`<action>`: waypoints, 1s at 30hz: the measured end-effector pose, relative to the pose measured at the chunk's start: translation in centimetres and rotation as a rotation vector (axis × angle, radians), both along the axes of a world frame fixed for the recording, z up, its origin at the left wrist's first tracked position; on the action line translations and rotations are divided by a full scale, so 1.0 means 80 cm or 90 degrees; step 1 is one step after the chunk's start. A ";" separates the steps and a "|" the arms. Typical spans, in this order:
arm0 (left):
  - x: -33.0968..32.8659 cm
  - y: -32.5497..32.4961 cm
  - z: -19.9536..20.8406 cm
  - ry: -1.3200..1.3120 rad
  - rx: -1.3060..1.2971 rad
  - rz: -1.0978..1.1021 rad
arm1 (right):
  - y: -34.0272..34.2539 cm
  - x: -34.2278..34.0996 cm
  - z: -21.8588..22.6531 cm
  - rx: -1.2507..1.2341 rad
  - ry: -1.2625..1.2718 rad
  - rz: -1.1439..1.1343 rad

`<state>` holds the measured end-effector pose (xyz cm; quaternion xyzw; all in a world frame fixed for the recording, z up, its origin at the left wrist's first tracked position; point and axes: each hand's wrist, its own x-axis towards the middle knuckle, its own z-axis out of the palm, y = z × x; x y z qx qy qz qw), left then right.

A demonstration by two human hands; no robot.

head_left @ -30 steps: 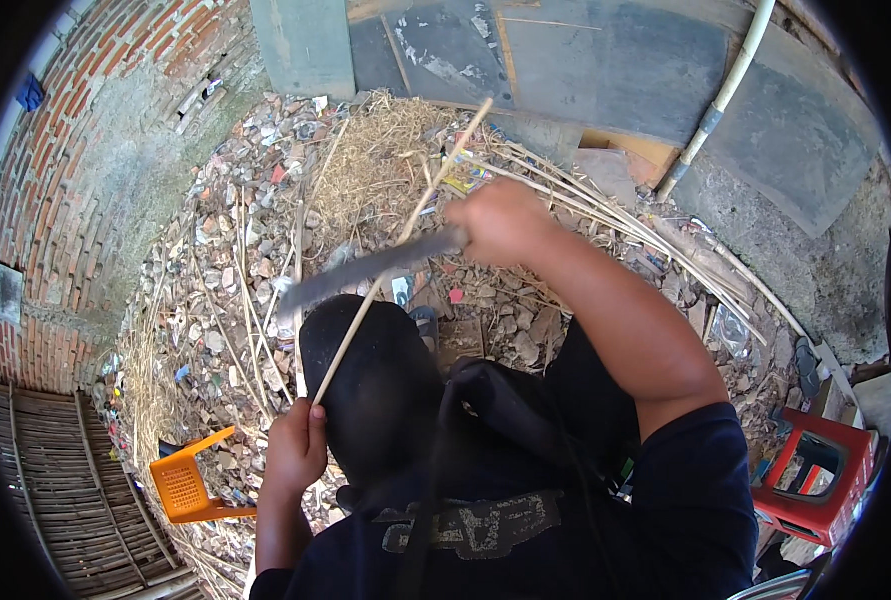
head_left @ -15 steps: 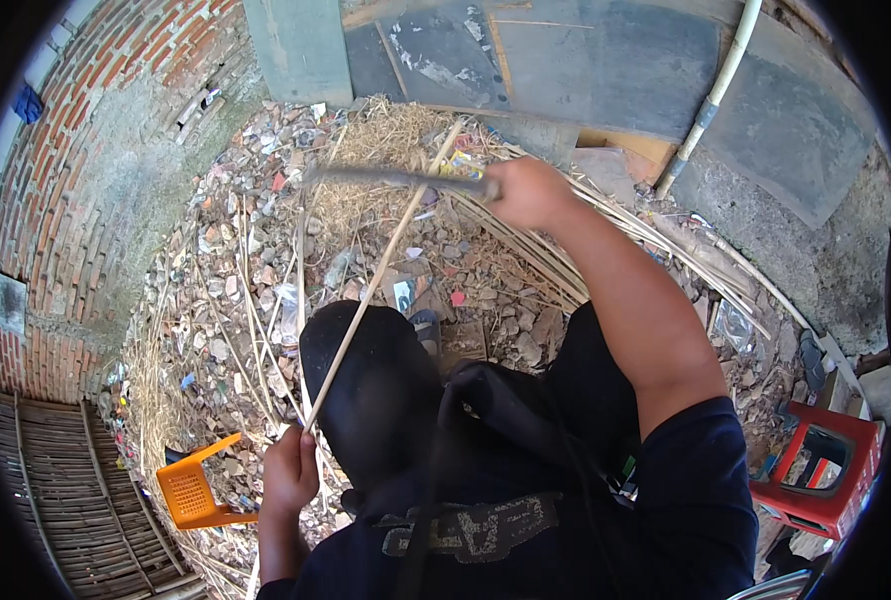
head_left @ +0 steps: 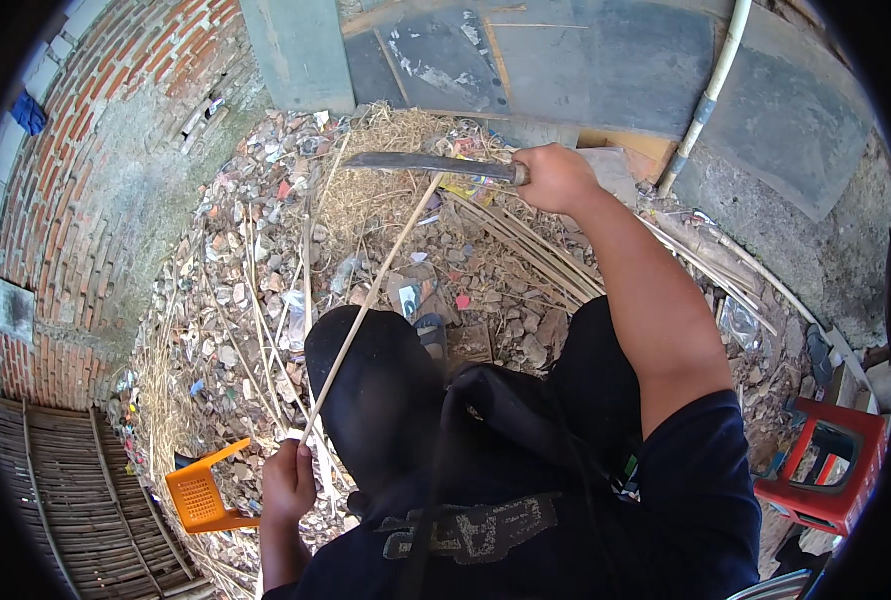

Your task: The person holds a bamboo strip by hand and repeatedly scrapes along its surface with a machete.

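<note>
Raised since the earlier frame: long dark blade (head_left: 420,163), now level above the rubble heap (head_left: 265,290), handle clenched in right hand (head_left: 553,178). Left hand (head_left: 287,482) grasps thin bamboo strip (head_left: 365,305), slanting up to the blade. Orange stool (head_left: 203,492) beside left hand.

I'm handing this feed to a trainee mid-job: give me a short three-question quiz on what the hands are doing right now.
1. True or false: the right hand grips a long dark blade by its handle.
2. What does the left hand hold?
A. an orange stool
B. a thin bamboo strip
C. a white pipe
3. Fill in: the bamboo strip slants from the left hand up to the ____.

Key: 1 true. 2 B. 3 blade; it seems to meet the blade's underside, though true contact cannot be told.
</note>
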<state>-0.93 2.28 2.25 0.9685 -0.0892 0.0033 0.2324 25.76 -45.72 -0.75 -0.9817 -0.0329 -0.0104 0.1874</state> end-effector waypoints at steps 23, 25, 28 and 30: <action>-0.004 0.022 -0.010 0.145 -0.199 0.131 | -0.046 0.012 -0.025 0.417 -0.096 -0.218; 0.004 0.007 -0.005 0.160 -0.202 0.105 | -0.036 0.006 -0.011 0.427 -0.104 -0.187; 0.013 -0.016 -0.001 0.166 -0.184 0.065 | -0.018 -0.004 0.001 0.417 -0.121 -0.083; 0.011 -0.012 -0.014 0.144 -0.129 0.063 | 0.011 -0.016 0.024 0.394 -0.100 -0.021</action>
